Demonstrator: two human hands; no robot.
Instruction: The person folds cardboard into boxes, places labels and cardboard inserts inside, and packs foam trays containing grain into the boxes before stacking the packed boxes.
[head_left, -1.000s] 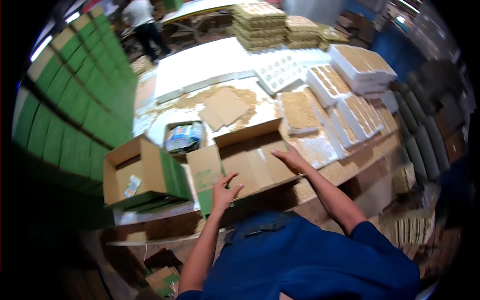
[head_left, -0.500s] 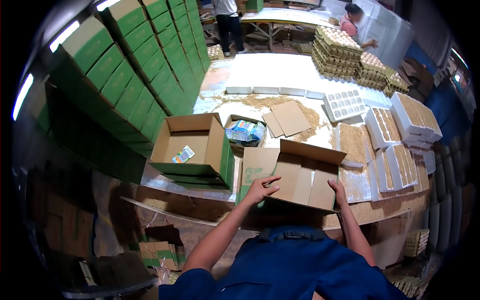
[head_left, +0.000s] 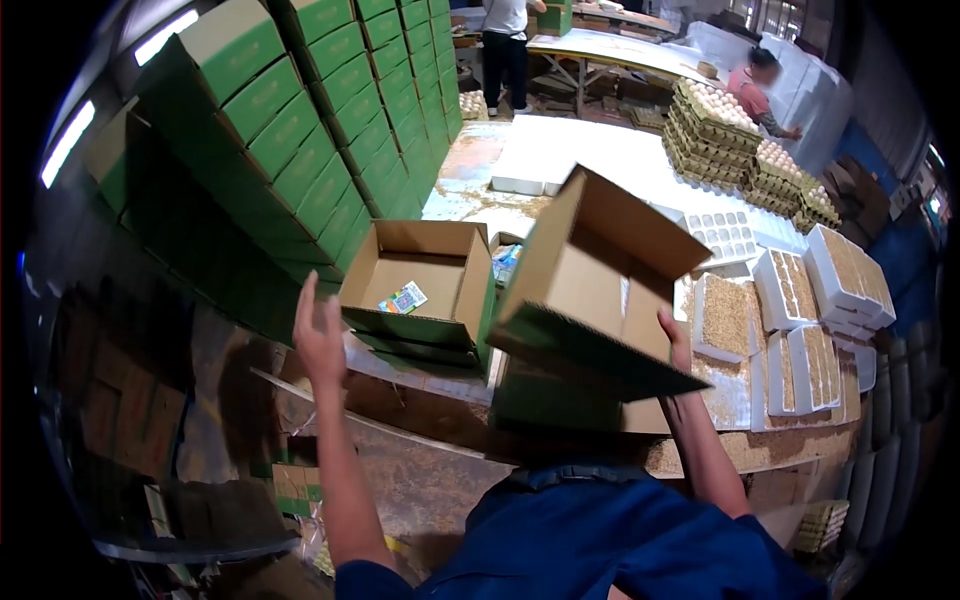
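An open cardboard box (head_left: 610,290), brown inside and green outside, is tilted above another green box at the table's front edge. My right hand (head_left: 677,345) grips its right side, the thumb showing over the wall. My left hand (head_left: 320,330) is raised away from it, fingers apart and holding nothing, just left of a second open box (head_left: 425,240). Inside that second box lies a small colourful printed packet (head_left: 403,298). Behind the tilted box, a smaller box of blue printed packets (head_left: 507,258) is partly hidden.
Tall stacks of green boxes (head_left: 290,140) rise at the left. White foam trays with grainy filling (head_left: 725,310) stand at the right, an empty foam tray (head_left: 722,235) behind them. Egg trays (head_left: 710,135) are piled farther back. Two people (head_left: 507,50) (head_left: 755,90) stand beyond.
My left hand has let go of the open box and moved left. The box has been lifted and tilted in my right hand, now covering the loose cardboard sheets.
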